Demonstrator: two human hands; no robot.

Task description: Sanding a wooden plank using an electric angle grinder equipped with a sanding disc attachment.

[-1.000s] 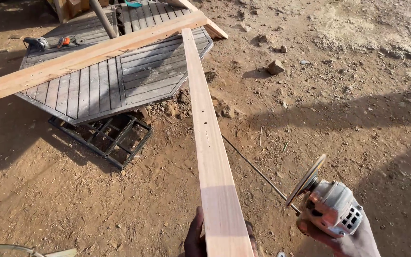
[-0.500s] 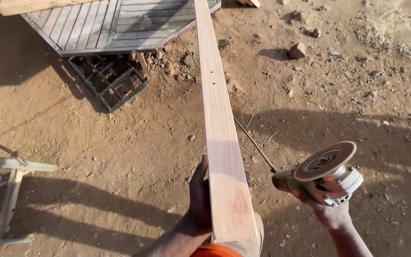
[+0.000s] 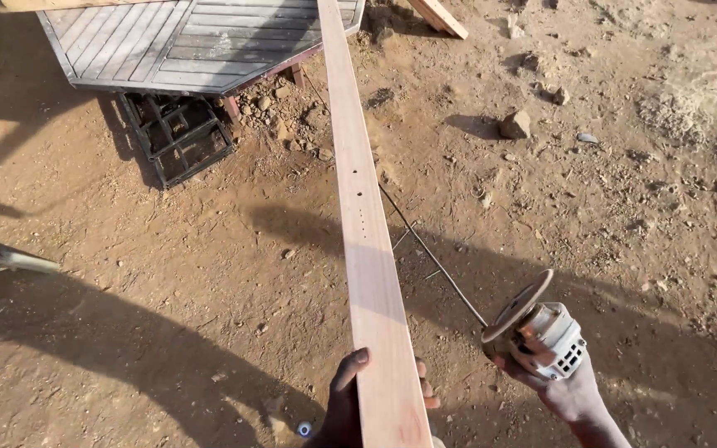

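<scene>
Fingers of the left hand (image 3: 350,398) wrap the near end of a long pale wooden plank (image 3: 367,249) from beneath, thumb pressed up its left edge and fingertips showing past the right edge, clamped on the wood. Just right of the plank's near end, the right hand (image 3: 562,386) closes around the grey body of an angle grinder (image 3: 541,332), its disc tilted up and turned toward the plank but well clear of it; a thin cord trails from the grinder back under the plank. The plank runs away from the hands over bare dirt, its far end resting on a slatted grey wooden panel (image 3: 184,41); a row of small holes marks its face about halfway along. Left of the plank, below the panel's edge, lies a black metal frame (image 3: 176,137); right of the plank, a stone (image 3: 514,124) sits on the ground. The work appears to stand at the steadying stage, the plank held and the tool raised. Bringing the disc to the wood would call for a firm hold on the board and a cord kept clear.
</scene>
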